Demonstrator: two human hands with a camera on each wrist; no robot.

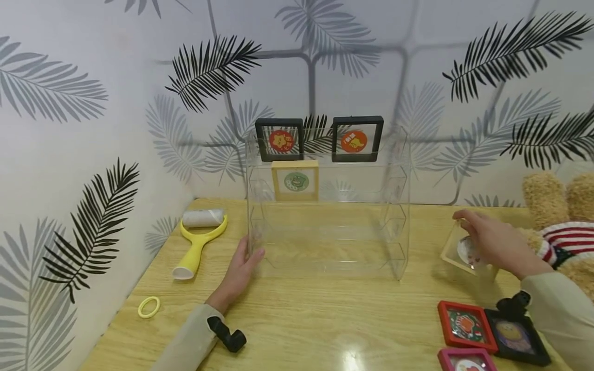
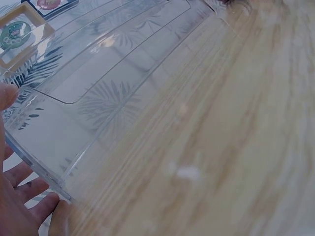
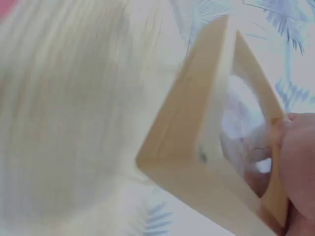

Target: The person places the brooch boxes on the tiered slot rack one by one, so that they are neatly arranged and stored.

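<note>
A clear acrylic display rack (image 1: pixel 402 242) stands on the wooden table, its shelves stepped. My left hand (image 1: pixel 238 270) grips its left side panel, thumb in front and fingers behind the edge in the left wrist view. Off to the right of the rack, my right hand (image 1: pixel 498 245) holds a pale yellow square frame (image 3: pixel 179 115) by one side, tilted, with a round white badge in its clear window. Two black frames, one with a red badge (image 1: pixel 281 140) and one with an orange badge (image 1: pixel 354 141), stand on the top tier. Below the left one sits a yellow frame (image 1: pixel 295 198) with a green badge.
Left of the rack lie a yellow lint roller (image 1: pixel 195 252) and a small yellow ring (image 1: pixel 149 307). Red (image 1: pixel 445 324), black (image 1: pixel 526 355) and pink (image 1: pixel 447 355) frames lie at the front right. A plush bear (image 1: pixel 545 198) sits by the right arm. Leaf-patterned wall covering rises behind.
</note>
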